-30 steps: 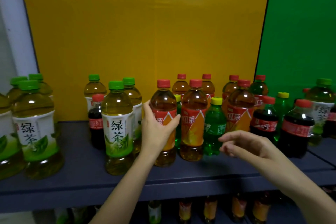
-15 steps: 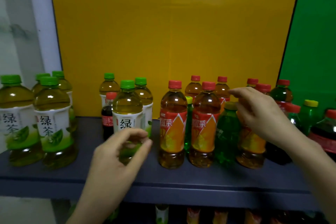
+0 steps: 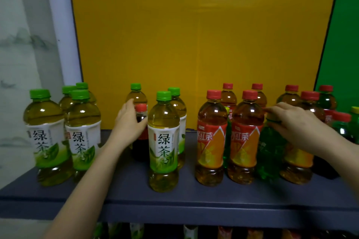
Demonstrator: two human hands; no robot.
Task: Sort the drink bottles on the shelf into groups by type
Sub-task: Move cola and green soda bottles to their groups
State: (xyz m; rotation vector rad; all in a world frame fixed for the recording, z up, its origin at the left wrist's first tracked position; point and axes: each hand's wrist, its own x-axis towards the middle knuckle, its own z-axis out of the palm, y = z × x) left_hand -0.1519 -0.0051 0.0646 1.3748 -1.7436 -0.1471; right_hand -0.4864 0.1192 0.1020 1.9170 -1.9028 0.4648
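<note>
Head camera view, looking down at a dark blue-grey shelf lined with upright drink bottles, in front of a yellow panel with a green panel to its right. The left hand reaches to the middle-left of the shelf, fingers curled round the shoulder of a small cola bottle with a red cap, which stands on the shelf among green-capped green tea bottles. More green tea stands in a cluster at the far left. The right hand rests on top of a green soda bottle, fingers bent down over its cap and gripping it. That bottle stands on the shelf just right of two red-capped red tea bottles with orange labels. Further red tea, cola and green soda bottles crowd the right end, partly hidden behind the right hand.
</note>
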